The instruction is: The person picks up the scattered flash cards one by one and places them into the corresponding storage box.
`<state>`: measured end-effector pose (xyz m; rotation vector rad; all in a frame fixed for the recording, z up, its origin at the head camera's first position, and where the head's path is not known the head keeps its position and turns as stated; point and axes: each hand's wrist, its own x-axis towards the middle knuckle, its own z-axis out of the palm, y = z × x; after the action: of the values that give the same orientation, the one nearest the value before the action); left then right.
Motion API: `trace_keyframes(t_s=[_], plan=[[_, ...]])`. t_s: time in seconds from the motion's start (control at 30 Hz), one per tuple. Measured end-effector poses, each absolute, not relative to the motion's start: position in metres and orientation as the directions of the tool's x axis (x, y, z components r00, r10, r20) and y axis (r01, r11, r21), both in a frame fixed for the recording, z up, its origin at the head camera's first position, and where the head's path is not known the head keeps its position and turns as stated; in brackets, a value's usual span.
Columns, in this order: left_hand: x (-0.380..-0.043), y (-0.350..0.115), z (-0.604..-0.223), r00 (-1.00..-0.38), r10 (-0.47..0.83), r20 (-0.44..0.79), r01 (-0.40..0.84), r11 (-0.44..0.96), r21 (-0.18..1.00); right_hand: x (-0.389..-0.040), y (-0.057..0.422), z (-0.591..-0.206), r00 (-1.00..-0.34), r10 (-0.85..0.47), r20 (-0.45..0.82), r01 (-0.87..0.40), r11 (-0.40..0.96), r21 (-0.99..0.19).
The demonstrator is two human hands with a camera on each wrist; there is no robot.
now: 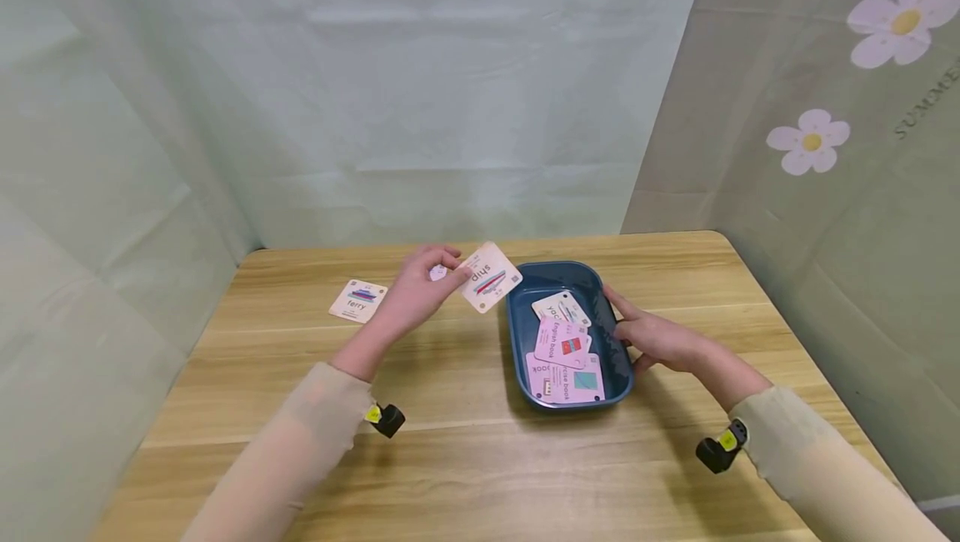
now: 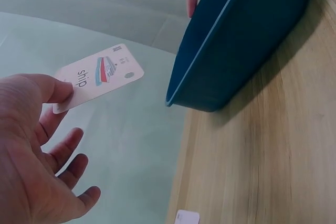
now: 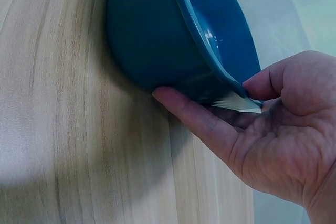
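Note:
My left hand [image 1: 416, 292] pinches a picture card reading "ship" [image 1: 491, 277] between thumb and index finger. The card hangs in the air just beyond the left rim of a dark blue plastic basin [image 1: 551, 273]. In the left wrist view the other fingers of that hand are spread apart below the card [image 2: 100, 77]. On the basin's right side, my right hand [image 1: 660, 340] grips the rim, its thumb over the edge and fingers against the outer wall [image 3: 147, 35]. Inside lie several overlapping cards, among them an "English book" card [image 1: 555, 342] and a yacht card [image 1: 561, 307].
A "ferry" card [image 1: 358, 301] lies on the wooden table [image 1: 435, 459] left of my left hand. Another card [image 1: 438, 273] shows partly behind that hand's fingers. Pale curtains [image 1: 480, 108] hang behind the table and on both sides.

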<state>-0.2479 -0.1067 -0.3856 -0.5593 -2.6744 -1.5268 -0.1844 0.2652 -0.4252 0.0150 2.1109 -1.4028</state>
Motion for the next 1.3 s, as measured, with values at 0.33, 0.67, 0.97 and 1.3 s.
trace_keyframes(t_s=[0.33, 0.67, 0.97, 1.3], plan=[[-0.25, -0.087, -0.385, -0.919, 0.339, 0.2, 0.35, 0.473, 0.809, -0.184, 0.265, -0.425, -0.82, -0.315, -0.478, 0.32, 0.441, -0.839], [-0.252, -0.069, -0.387, -0.915, 0.368, 0.168, 0.354, 0.528, 0.772, -0.185, 0.265, -0.424, -0.816, -0.32, -0.482, 0.326, 0.435, -0.839], [-0.251, -0.052, -0.386, -0.908, 0.393, 0.146, 0.361, 0.555, 0.75, -0.185, 0.266, -0.425, -0.813, -0.323, -0.484, 0.33, 0.429, -0.841], [-0.255, -0.039, -0.388, -0.887, 0.439, 0.142, 0.418, 0.635, 0.65, -0.186, 0.265, -0.425, -0.817, -0.329, -0.474, 0.32, 0.426, -0.846]])
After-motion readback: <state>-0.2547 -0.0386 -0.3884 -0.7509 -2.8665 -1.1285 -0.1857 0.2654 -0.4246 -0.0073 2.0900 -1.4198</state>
